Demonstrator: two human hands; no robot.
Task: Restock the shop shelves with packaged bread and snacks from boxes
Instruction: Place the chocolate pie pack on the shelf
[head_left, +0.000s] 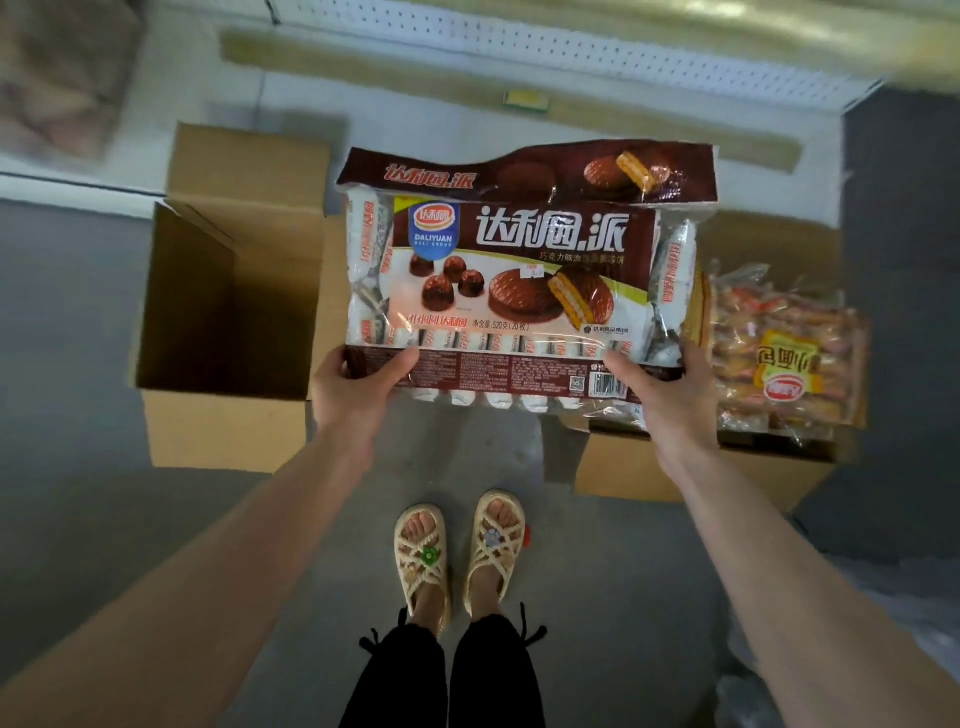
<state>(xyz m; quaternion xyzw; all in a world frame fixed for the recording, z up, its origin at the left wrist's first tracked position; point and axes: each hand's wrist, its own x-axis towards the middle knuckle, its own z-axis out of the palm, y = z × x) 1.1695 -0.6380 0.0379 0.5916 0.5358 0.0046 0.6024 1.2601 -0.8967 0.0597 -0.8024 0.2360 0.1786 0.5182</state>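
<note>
A large brown bag of chocolate pies (519, 270) is held up flat in front of me, above the floor. My left hand (353, 389) grips its near left corner, thumb on top. My right hand (660, 395) grips its near right corner the same way. An open cardboard box (223, 291) stands on the floor to the left, and nothing shows inside it. A second box (639, 467) on the right carries a clear pack of small breads (779, 358).
White shop shelves (519, 67) with a pegboard back run across the far side, with a small price tag on the edge. My feet in cream sandals (457, 556) stand on grey floor. Clear plastic wrap (883, 623) lies at the lower right.
</note>
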